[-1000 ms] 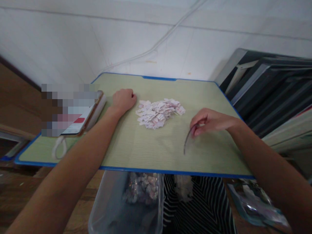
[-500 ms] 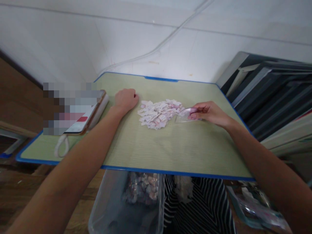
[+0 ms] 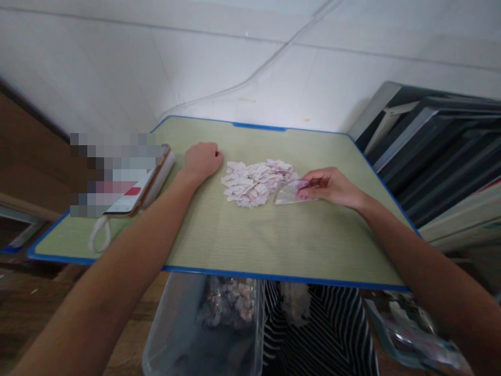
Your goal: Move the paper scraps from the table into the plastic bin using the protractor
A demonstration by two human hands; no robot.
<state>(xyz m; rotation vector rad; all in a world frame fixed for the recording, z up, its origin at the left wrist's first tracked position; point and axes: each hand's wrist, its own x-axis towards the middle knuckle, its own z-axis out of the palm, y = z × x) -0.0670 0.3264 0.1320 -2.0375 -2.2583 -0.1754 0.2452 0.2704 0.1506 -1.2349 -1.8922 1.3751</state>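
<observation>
A loose pile of torn whitish-pink paper pieces [image 3: 252, 183] lies mid-table. Pinched between the thumb and fingers of my right hand [image 3: 331, 187] is a clear plastic protractor [image 3: 285, 194]. Its curved edge meets the pile's right side, and part of it is hidden by my fingers. My left hand [image 3: 203, 159] rests on the table just left of the pile, curled into a fist with no object showing in it.
The pale green table [image 3: 235, 245] has a blue edge. A phone [image 3: 129, 193] leans on the left, with a white loop [image 3: 99, 235]. Below stands a clear plastic bin [image 3: 156, 334] with a bag of scraps [image 3: 230, 300]. Dark flat panels [image 3: 442, 141] lean at right.
My right hand has shifted left and slightly toward me with the protractor, which now overlaps the right edge of the paper pile. My left hand has stayed put.
</observation>
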